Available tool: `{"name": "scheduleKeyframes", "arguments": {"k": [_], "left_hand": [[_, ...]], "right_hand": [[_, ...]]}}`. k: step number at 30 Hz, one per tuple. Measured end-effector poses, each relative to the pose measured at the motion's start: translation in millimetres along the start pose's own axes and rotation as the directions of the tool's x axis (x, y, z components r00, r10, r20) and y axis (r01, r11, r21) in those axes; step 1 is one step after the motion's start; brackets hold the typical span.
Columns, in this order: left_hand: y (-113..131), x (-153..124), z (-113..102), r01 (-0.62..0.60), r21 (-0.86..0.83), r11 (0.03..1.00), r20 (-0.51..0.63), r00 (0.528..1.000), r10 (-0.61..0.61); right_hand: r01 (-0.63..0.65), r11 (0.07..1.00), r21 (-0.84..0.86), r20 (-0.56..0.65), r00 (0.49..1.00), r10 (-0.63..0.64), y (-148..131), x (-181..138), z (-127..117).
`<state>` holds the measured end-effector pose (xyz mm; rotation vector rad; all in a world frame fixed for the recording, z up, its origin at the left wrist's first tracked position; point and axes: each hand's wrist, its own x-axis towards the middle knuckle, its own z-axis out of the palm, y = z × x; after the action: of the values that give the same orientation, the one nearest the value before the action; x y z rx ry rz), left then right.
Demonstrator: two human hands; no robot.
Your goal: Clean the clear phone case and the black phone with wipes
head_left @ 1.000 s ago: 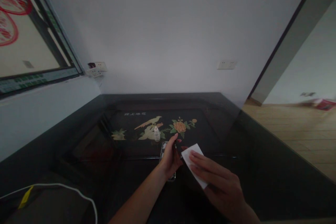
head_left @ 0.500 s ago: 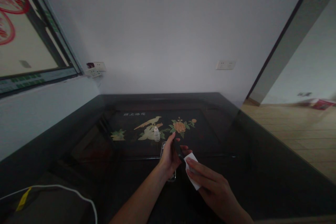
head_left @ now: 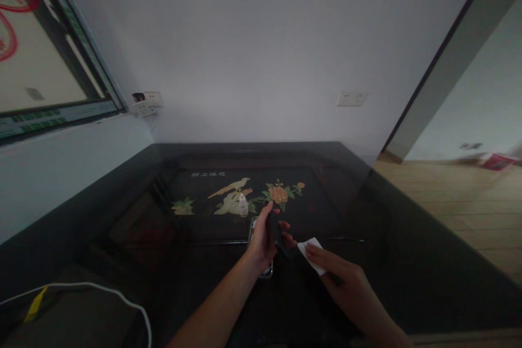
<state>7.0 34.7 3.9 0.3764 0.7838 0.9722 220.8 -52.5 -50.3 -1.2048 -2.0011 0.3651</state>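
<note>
My left hand [head_left: 263, 239] is closed around a dark, flat phone [head_left: 275, 232], tilted up on edge above the table. A white wipe [head_left: 311, 254], folded flat, is pinched in the fingers of my right hand [head_left: 336, 269], a little to the right of the phone and apart from it. Under my left hand a phone case [head_left: 267, 272] with a pale shiny rim lies on the table, mostly hidden by the hand and wrist. Just beyond my left fingertips a small clear bottle [head_left: 243, 206] stands upright.
The glossy black table [head_left: 196, 283] has a bird and flower picture [head_left: 278, 194] on its top. A white cable [head_left: 93, 284] with a yellow tag [head_left: 36, 304] curves at the lower left. The wall [head_left: 244, 65] with sockets [head_left: 352, 99] rises behind the table.
My right hand has moved right with the white wipe, off the phone's lower end. My left hand keeps the phone in nearly the same place.
</note>
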Motion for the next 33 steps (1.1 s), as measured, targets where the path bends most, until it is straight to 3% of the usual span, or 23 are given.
{"name": "scheduleKeyframes", "arguments": {"k": [7,12,18,22,24,28,33], "left_hand": [[-2,0,0,-0.054,0.145,0.988,-0.054,0.997,0.062],[-5,3,-1,-0.125,0.243,0.962,-0.041,0.989,0.139],[-5,-2,5,-0.186,0.299,0.936,-0.062,0.975,0.214],[-7,-2,4,-0.212,0.386,0.898,-0.081,0.961,0.262],[-9,1,1,-0.212,0.383,0.899,-0.071,0.964,0.258],[-13,11,-6,-0.266,0.319,0.910,-0.024,0.957,0.289],[-16,17,-9,-0.307,0.368,0.878,-0.024,0.940,0.339]], "right_hand": [[-0.073,0.992,-0.101,-0.065,0.996,0.067,37,17,-12],[-0.118,0.979,-0.169,0.022,0.992,0.123,45,15,-11],[-0.071,0.983,-0.170,0.066,0.994,0.083,31,14,-12],[-0.224,0.974,0.028,0.008,0.975,0.224,-1,28,-15],[-0.357,0.909,0.216,0.059,0.934,0.353,-19,37,-15],[-0.552,0.636,0.539,0.309,0.832,0.461,-40,54,-12],[-0.725,0.387,0.569,0.500,0.679,0.537,-36,73,-5]]}}
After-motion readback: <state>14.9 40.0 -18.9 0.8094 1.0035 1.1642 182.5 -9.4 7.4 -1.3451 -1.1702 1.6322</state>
